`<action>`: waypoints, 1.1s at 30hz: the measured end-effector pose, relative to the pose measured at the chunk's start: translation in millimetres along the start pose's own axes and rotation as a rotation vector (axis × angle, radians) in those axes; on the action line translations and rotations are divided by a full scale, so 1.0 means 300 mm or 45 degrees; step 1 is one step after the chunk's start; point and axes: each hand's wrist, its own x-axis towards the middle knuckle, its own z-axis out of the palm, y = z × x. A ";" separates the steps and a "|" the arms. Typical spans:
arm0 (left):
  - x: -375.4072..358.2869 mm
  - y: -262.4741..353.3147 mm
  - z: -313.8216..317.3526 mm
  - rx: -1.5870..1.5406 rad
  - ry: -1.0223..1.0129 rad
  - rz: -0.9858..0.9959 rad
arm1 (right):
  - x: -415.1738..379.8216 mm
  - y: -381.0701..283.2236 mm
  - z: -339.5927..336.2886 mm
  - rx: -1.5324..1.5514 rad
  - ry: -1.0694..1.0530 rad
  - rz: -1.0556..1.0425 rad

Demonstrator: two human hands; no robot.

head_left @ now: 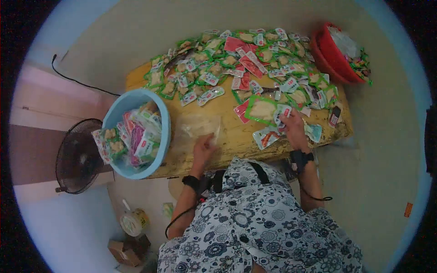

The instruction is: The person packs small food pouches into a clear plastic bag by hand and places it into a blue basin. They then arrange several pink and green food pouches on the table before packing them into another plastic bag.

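Note:
My right hand (293,127) grips the end of a green-edged food packet (262,110), held over the front right part of the yellow table (236,134). A white packet with an orange-red picture (266,137) lies just below it. My left hand (204,150) rests at the front edge of a clear plastic bag (198,127) lying flat on the table, its fingers curled; whether they pinch the film is too small to tell. Many green and red packets (214,68) are heaped along the back of the table.
At the left, a light blue basin (166,132) holds mixed packets. Red basins (320,50) with a clear bag and small wrapped pieces stand at the back right. A black fan (79,154) is left of the table. A white tub (133,223) and cardboard box (124,253) are on the floor.

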 end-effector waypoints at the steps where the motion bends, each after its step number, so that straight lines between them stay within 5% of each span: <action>1: 0.002 -0.015 0.012 -0.028 -0.004 -0.028 | 0.014 0.016 0.004 -0.044 -0.024 -0.007; 4: -0.009 -0.031 0.021 0.005 -0.101 -0.234 | 0.004 -0.008 0.051 0.145 -0.171 -0.023; 8: -0.040 -0.143 0.068 -0.171 -0.115 -0.336 | 0.053 0.159 0.054 0.079 0.026 -0.061; 14: -0.024 -0.120 0.065 -0.126 -0.087 0.077 | 0.072 0.323 0.026 -0.514 0.016 0.068; 18: -0.024 -0.133 0.057 -0.172 -0.255 -0.108 | 0.140 0.575 -0.026 -0.680 0.131 -0.222; 21: -0.003 -0.102 0.052 -0.108 -0.242 -0.143 | 0.036 0.282 0.038 -0.435 -0.017 -0.088; 26: -0.007 -0.080 0.061 -0.226 -0.100 -0.025 | 0.083 0.346 -0.048 -0.405 0.009 -0.109; 33: 0.000 -0.031 0.036 -0.093 -0.283 -0.056 | 0.110 0.285 -0.019 -0.214 -0.056 -0.081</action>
